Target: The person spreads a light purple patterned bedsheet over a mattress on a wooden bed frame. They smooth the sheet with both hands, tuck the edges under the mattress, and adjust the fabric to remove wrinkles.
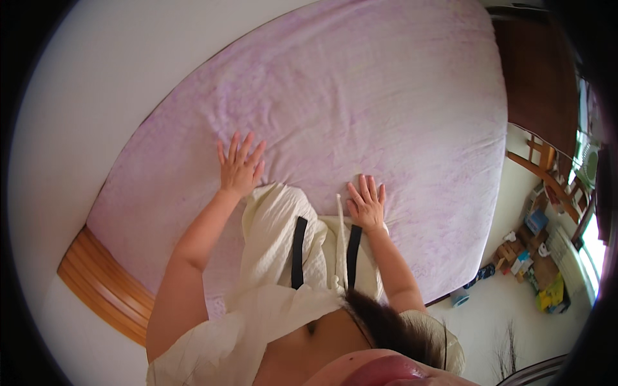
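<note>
My left hand (240, 166) lies palm down with fingers spread on a pale purple-and-white patterned bed sheet (415, 111). Farther right and a little closer to my body, my right hand (368, 202) also rests flat on the sheet, fingers apart. Neither hand holds anything. Between and below them are my cream trousers (270, 231), with two black straps and a pale drawstring (341, 241). The sheet shows wrinkles around my left hand.
A curved wooden bed end (111, 284) stands at the lower left, beside a white wall (87, 106). At the right are a dark brown surface (536, 77), a wooden chair (550, 178), cardboard boxes (509, 253), a yellow bag (551, 294) and a green fan (588, 164).
</note>
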A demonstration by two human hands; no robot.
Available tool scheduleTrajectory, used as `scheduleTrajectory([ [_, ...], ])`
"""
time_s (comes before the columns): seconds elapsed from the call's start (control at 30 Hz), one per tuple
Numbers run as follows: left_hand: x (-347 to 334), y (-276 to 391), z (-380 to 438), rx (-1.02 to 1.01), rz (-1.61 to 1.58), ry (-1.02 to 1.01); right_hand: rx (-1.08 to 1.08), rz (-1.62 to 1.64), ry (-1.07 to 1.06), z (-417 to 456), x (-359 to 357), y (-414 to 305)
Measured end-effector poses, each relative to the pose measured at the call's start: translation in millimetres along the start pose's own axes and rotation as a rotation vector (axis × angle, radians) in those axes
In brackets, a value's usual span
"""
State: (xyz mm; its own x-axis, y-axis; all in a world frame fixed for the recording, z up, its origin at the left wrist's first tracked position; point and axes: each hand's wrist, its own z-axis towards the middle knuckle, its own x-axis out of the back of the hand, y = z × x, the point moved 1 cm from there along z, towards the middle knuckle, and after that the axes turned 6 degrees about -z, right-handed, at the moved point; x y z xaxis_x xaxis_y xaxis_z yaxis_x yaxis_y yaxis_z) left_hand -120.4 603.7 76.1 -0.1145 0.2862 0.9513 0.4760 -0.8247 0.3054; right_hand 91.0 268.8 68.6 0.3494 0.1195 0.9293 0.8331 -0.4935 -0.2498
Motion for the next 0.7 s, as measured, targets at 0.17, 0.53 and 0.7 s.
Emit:
scheduleTrajectory([
  [0.17,-16,-44,-53,0.511,0.134,-0.184,0.392,-0.123,-0.090,90,12,5],
  [0.53,-42,-97,-30,0.616,0.128,-0.107,0.491,-0.271,0.091,248,30,-26],
  [0.7,-22,-105,-5,0.622,0.158,-0.108,0.614,-0.357,0.188,289,32,-22],
])
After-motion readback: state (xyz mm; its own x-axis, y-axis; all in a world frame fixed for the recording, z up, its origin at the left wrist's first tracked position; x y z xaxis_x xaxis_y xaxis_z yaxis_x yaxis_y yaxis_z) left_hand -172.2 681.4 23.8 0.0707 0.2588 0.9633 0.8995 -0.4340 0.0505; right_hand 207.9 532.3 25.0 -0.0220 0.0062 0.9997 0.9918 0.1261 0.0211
